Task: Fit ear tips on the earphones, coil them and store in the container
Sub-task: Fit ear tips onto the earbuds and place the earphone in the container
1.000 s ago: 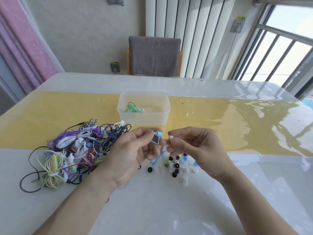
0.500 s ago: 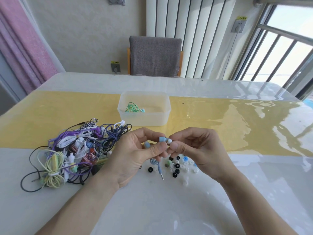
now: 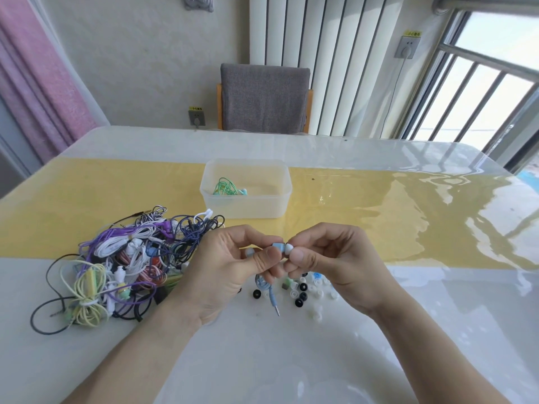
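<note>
Left hand [image 3: 230, 269] is pinching the light-blue earbud [image 3: 278, 246] above the tabletop [image 3: 262, 360], its cord and plug [image 3: 272, 301] dangling below; right hand [image 3: 335, 263] is pinching a white ear tip [image 3: 288, 248] against the bud's end. Loose ear tips [image 3: 303, 291] are lying beneath the hands, tangled earphones [image 3: 116, 266] toward the left edge, container [image 3: 246, 199] at centre holding a green coiled pair [image 3: 227, 188].

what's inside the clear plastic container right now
One coiled green earphone set lies at the left end of the container, a light blue piece beside it. The frosted front wall hides the floor nearest the person.
</note>
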Motion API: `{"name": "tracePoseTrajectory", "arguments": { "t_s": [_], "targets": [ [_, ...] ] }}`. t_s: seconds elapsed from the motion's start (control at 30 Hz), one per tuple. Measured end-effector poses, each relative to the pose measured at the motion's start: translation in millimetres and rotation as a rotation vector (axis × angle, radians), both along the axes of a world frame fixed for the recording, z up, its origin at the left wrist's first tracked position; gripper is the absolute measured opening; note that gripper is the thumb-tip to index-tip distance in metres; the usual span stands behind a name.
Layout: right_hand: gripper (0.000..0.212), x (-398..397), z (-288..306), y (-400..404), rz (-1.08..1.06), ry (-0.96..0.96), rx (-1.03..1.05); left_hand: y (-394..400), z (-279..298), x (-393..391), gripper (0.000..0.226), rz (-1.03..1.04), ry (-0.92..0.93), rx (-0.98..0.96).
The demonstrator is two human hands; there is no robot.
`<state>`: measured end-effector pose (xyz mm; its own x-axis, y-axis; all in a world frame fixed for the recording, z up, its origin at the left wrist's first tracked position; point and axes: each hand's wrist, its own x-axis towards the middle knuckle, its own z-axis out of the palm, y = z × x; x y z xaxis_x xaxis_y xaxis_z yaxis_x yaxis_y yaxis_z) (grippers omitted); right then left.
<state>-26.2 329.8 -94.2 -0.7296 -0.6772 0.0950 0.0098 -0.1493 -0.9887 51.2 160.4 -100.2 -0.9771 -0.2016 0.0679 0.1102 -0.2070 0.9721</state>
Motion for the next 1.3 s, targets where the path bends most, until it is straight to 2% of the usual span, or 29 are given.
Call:
{"name": "tracePoseTrajectory", "arguments": {
  "t_s": [0.23, 0.3, 0.47, 0.57, 0.67, 0.77, 0.83, 0.9, 0.97, 1.03, 1.13, 1.3],
  "targets": [
    [0.007, 0, -1, 0, 0.168, -0.257, 0.076, 1, -4, 1, 0.016, -0.031, -0.009, -0.052],
    [0.007, -1, -1, 1, 0.188, -0.276, 0.088, 1, -6, 2, 0.016, -0.036, -0.019, -0.059],
    [0.004, -3, -2, 4, 0.122, -0.079, 0.093, -1, -9, 1, 0.016, -0.051, -0.051, -0.075],
    [0.009, -2, -1, 5, 0.117, 0.004, 0.087, -2, -8, 1, 0.007, -0.095, -0.047, -0.075],
    [0.007, -4, -2, 6, 0.107, 0.03, 0.095, -2, -9, 2, 0.012, -0.119, -0.043, -0.103],
    [0.005, -2, -2, 5, 0.069, 0.147, 0.072, -2, -8, 2, 0.013, -0.122, -0.048, -0.097],
    [0.006, 2, -3, 3, -0.037, 0.287, 0.077, -1, -7, 1, 0.017, -0.059, -0.047, -0.08],
    [0.01, 6, -7, 0, -0.188, 0.447, 0.129, 3, -6, 0, 0.011, 0.052, -0.036, -0.059],
    [0.011, 9, -11, -4, -0.283, 0.529, 0.163, 8, -5, -1, 0.007, 0.149, -0.009, -0.06],
    [0.007, 11, -12, -6, -0.313, 0.505, 0.162, 11, -5, -1, 0.006, 0.208, 0.015, -0.076],
    [0.01, 11, -9, -5, -0.269, 0.356, 0.142, 15, -2, 1, 0.003, 0.235, 0.05, -0.067],
    [0.013, 8, -4, -3, -0.193, 0.142, 0.086, 15, -2, 2, 0.009, 0.272, 0.136, -0.156]
  ]
}}
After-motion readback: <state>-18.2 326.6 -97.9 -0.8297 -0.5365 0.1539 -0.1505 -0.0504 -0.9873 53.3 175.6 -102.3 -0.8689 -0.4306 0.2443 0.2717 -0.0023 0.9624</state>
